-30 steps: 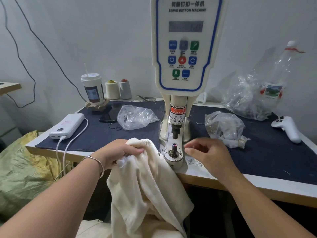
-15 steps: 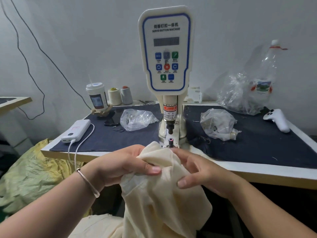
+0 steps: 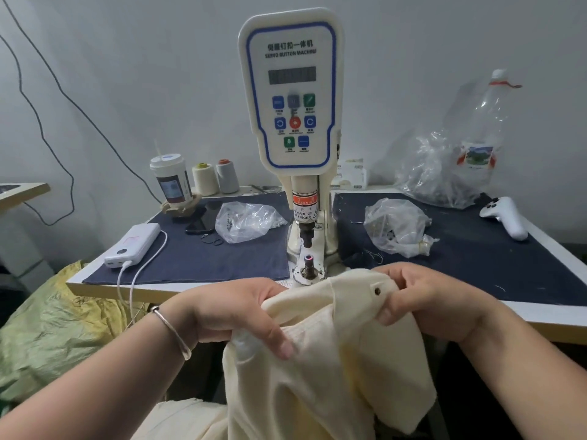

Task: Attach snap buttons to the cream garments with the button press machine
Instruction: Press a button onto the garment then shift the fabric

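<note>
Right hand shifted right, spreading cream garment, snap button now exposed

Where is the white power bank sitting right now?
In the head view the white power bank lies at the front left corner of the table, on the dark cloth, left of the button press machine.

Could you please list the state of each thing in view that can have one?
cream garment: bunched, held before the press, one snap showing
snap: fixed in the fabric
left hand: grips the garment
right hand: pinches the garment beside the snap
button press machine: display dark, die uncovered
power bank: cable plugged in
cup: lidded, upright
plastic bottle: upright, capped
</note>
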A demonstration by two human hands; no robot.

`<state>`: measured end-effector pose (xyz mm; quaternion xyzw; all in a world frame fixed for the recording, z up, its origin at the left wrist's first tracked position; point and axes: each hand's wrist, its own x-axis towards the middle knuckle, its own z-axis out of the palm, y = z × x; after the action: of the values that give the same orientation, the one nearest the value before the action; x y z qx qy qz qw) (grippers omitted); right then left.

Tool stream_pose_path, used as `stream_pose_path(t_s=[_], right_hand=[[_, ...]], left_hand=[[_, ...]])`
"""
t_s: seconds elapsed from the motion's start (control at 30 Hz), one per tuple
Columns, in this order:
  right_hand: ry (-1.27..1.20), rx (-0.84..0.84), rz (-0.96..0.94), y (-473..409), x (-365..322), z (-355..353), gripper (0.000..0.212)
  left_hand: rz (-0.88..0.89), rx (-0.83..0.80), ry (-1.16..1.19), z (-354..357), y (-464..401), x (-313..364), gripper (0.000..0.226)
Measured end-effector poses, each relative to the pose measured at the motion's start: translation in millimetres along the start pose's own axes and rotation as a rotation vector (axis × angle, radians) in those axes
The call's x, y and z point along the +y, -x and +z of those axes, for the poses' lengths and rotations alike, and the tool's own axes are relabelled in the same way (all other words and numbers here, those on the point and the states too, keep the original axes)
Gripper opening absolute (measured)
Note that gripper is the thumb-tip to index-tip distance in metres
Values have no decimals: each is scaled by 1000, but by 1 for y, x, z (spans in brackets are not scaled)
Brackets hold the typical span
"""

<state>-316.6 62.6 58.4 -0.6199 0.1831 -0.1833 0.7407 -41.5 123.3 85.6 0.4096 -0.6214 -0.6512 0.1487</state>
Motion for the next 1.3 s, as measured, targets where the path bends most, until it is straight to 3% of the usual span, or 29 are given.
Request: stream_pose_path(t_s=[0.17, 0.33, 0.4, 0.47, 0.6, 0.73, 0.8, 0.9, 0.97, 1.1, 1.3], right_hand=[[-140, 82, 38, -9, 5, -9, 59], [-285, 360, 160, -36, 16, -12, 42], [-297, 467, 198, -48, 16, -12, 49], [-309, 532, 208, -57, 14, -9, 59], [-328, 571, 210, -63, 15, -11, 61], [-358, 506, 208, -57, 14, -16, 41], [-395, 491, 215, -52, 13, -17, 32], [-455, 491, 242, -47, 12, -17, 30], [-483, 483, 262, -45, 12, -15, 30], [-493, 501, 199, -42, 12, -16, 34], [-452, 392, 129, -34, 12, -22, 45]], left_hand=[[4, 26, 48, -17, -7, -14, 37], [-4, 346, 88, -21, -22, -36, 51], [38, 506, 76, -25, -25, -39, 55], [102, 564, 127, -28, -26, -40, 54], [240, 544, 112, -25, -25, -42, 46], [440, 619, 120, -22, -22, -37, 31], [414, 665, -86, -25, -21, -32, 14], [274, 646, -362, -25, -22, -27, 20], [226, 551, -349, -20, -23, -25, 31], [128, 365, -279, -16, -25, -29, 26], [92, 415, -222, -25, -12, -22, 30]])
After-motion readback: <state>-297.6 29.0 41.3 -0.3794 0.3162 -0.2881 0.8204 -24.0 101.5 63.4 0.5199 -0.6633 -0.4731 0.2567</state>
